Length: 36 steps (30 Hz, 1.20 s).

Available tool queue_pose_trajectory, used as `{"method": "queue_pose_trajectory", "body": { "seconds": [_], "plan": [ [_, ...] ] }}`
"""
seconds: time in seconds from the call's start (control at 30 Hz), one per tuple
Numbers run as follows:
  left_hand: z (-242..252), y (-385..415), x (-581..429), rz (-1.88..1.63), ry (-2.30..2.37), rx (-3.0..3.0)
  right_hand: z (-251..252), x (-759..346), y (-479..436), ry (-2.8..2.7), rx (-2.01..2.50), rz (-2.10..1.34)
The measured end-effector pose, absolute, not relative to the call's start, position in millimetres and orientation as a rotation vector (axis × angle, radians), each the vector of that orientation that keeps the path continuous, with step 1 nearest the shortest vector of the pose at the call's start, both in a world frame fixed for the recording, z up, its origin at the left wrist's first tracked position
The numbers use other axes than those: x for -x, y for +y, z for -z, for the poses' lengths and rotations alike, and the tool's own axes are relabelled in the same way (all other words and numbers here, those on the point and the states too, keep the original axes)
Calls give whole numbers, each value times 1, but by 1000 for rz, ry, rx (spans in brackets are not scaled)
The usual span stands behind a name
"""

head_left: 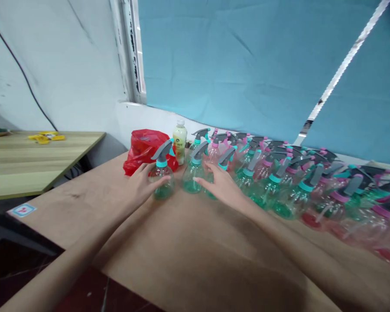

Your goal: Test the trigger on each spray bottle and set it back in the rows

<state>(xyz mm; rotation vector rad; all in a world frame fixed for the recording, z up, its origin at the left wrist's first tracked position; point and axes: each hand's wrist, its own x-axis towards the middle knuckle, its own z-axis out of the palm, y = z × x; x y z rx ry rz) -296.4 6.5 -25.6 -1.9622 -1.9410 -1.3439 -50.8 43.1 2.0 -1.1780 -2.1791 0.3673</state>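
Observation:
My left hand (143,182) is round the left side of a green spray bottle (163,188) with a grey trigger head and turquoise collar; the thumb lies across its front. The bottle stands upright on the table. A second green spray bottle (191,184) stands just to its right. My right hand (222,184) is beside this second bottle, thumb and fingers apart, its thumb tip overlapping the bottle's right edge. Whether it touches is unclear. Another turquoise-collared spray bottle (227,158) is partly hidden behind my right hand.
Several green and pink spray bottles (287,203) stand in rows along the wall to the right. Behind the left bottle are a red plastic bag (143,147) and a white-capped drink bottle (180,138). Yellow items (47,137) lie on a separate table (16,160) at left.

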Motion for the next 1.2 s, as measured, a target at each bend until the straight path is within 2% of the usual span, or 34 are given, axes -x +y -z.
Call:
{"method": "queue_pose_trajectory", "body": {
  "seconds": [0.67,0.97,1.2],
  "plan": [
    [32,44,290,1433,-1855,2087,-1,88,73,-2107,1325,-482],
    [32,48,291,1318,-1795,2078,1,90,71,-2175,1344,-416],
    [35,25,291,1375,-1697,1919,0,88,53,-2214,1379,-331]
  ]
}}
